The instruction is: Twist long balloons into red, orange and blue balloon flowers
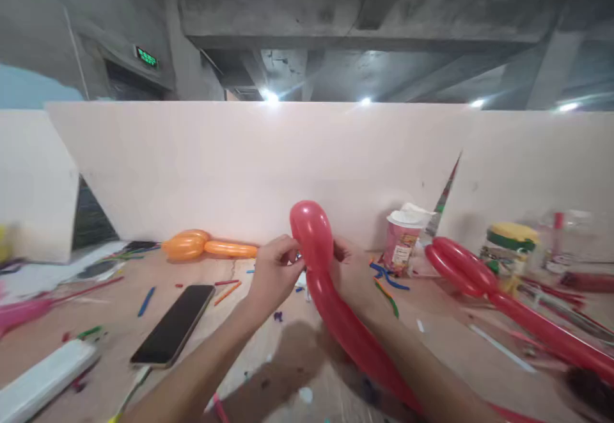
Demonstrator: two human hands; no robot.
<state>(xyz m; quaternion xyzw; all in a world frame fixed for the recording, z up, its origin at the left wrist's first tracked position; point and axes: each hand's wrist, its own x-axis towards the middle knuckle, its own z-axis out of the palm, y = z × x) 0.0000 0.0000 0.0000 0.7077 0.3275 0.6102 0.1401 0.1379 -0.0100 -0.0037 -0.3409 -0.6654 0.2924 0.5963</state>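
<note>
In the head view, a long red balloon (330, 308) is held up between the two hands, above the middle of the table (446, 327) and in front of the pale board (230, 173). The step in hand looks to be working the balloon at its narrow place, where a rounded top meets the long body. The next move seems to call for a firm pinch at that narrowing, with the top steadied so that it does not slip or unwind.

The rounded top points upward. From there the long axis slants down to the right and back toward the person, bending a little below the narrowing; the lower end is lost beside the right forearm.

The left hand (275, 266) has thumb and forefinger drawn together, pinching the balloon at its left edge near the narrowing. The right hand (352, 272) is at the opposite edge with fingers bent inward; the balloon covers their tips, so I cannot tell what they grip. An orange balloon (187, 245) lies to the left, beyond the phone (175, 324); a second red balloon (527, 320) lies to the right.
</note>
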